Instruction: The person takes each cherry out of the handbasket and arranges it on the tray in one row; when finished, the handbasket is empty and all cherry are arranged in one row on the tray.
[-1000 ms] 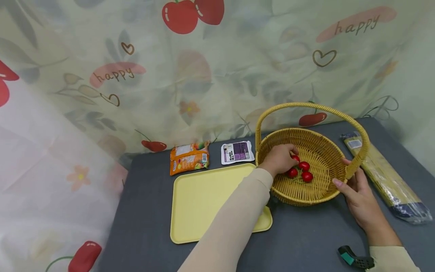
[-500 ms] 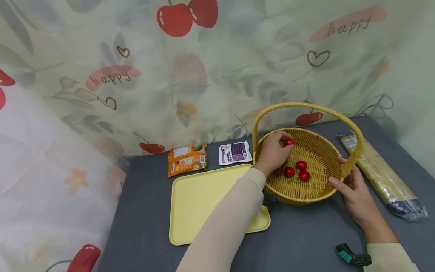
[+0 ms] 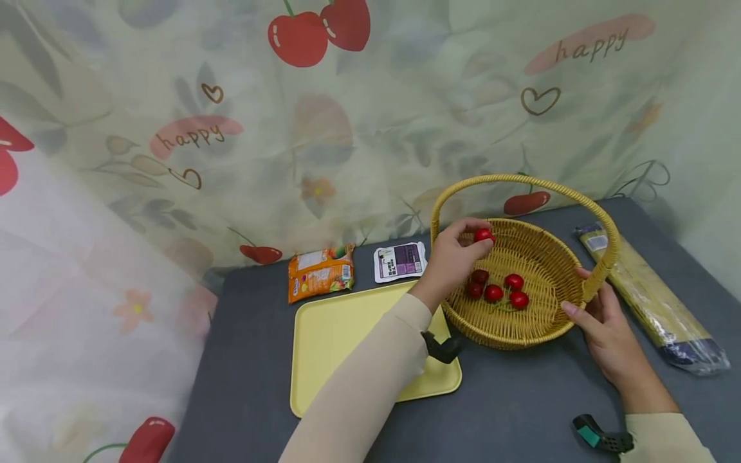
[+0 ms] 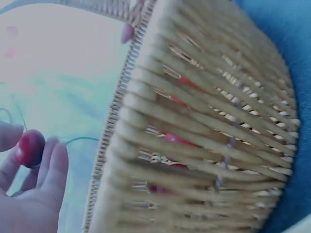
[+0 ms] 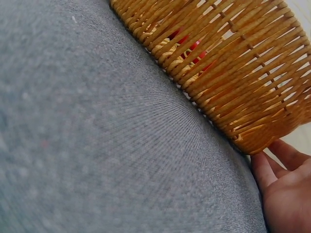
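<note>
Between the thumb and fingers of my left hand (image 3: 450, 260) is a red cherry (image 3: 484, 236), raised over the left side of the wicker basket (image 3: 544, 247). In the left wrist view a thin green stem (image 4: 80, 139) trails from the pinched cherry (image 4: 30, 148) toward the basket rim. Several other cherries (image 3: 513, 281) lie at the basket's bottom, left of its middle, and show red through the weave in both wrist views. My right hand (image 3: 613, 337) grips the basket's right side at the handle base, thumb over the rim. Its fingers are partly hidden behind the wicker.
A yellow tray (image 3: 341, 347) lies left of the basket, partly under my left sleeve. Behind it are an orange snack bag (image 3: 320, 273) and a white-and-purple packet (image 3: 401, 262). A long clear-wrapped yellow pack (image 3: 654, 296) lies right of the basket. The tall handle (image 3: 523, 178) arches over the basket.
My left hand has risen from the cherry pile and moved left and back, carrying one cherry toward the basket's left rim. My right hand and the basket stay in place.
</note>
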Available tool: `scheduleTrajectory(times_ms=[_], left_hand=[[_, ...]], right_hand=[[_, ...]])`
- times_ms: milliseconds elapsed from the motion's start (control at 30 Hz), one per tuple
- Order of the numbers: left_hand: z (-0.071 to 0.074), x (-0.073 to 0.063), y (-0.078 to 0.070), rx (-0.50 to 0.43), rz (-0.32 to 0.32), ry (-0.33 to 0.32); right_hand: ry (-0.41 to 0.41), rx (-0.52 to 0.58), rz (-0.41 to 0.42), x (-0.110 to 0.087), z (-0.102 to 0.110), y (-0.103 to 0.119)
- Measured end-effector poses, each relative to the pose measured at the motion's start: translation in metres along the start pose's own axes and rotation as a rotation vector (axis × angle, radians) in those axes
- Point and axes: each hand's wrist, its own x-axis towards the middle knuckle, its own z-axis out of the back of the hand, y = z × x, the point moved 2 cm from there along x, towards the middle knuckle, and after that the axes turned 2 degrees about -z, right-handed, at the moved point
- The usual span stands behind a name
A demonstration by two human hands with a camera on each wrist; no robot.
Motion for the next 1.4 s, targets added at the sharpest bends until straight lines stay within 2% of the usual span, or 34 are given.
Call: scheduleTrajectory(times_ms=[100, 167, 333, 567, 700, 833, 967, 1067, 1233, 1300, 1400], left_hand=[[0.007, -0.01, -0.001, -0.135, 0.028, 0.019], [0.012, -0.018, -0.003, -0.169, 0.018, 0.029], [0.025, -0.038, -0.004, -0.172, -0.028, 0.05], [0.045, -0.066, -0.004, -0.21, -0.005, 0.07], [0.057, -0.079, -0.003, -0.226, -0.003, 0.057], [0.067, -0.091, 0.001, -0.201, -0.004, 0.021], [0.075, -0.106, 0.012, -0.1, 0.006, -0.067], [0.079, -0.119, 0.024, -0.071, 0.045, -0.119], [0.078, -0.136, 0.047, -0.115, 0.128, -0.123], [0.076, -0.142, 0.055, -0.101, 0.154, -0.118], [0.071, -0.149, 0.065, -0.025, 0.172, -0.11]], right_hand=[[0.001, 0.002, -0.002, -0.001, 0.001, -0.001], [-0.001, 0.003, -0.003, -0.001, 0.001, -0.001], [-0.007, 0.006, -0.003, -0.002, 0.002, -0.002], [-0.009, 0.018, -0.004, -0.003, 0.002, -0.002], [-0.006, 0.024, -0.005, -0.003, 0.002, -0.002], [-0.01, 0.027, 0.005, -0.003, 0.002, -0.001], [-0.015, 0.028, 0.006, -0.001, 0.001, 0.001], [-0.01, 0.026, -0.001, 0.0, -0.001, 0.001], [-0.008, 0.021, -0.01, 0.0, -0.001, 0.001], [-0.007, 0.02, -0.012, 0.0, -0.001, 0.001], [-0.004, 0.018, -0.013, 0.0, -0.001, 0.001]])
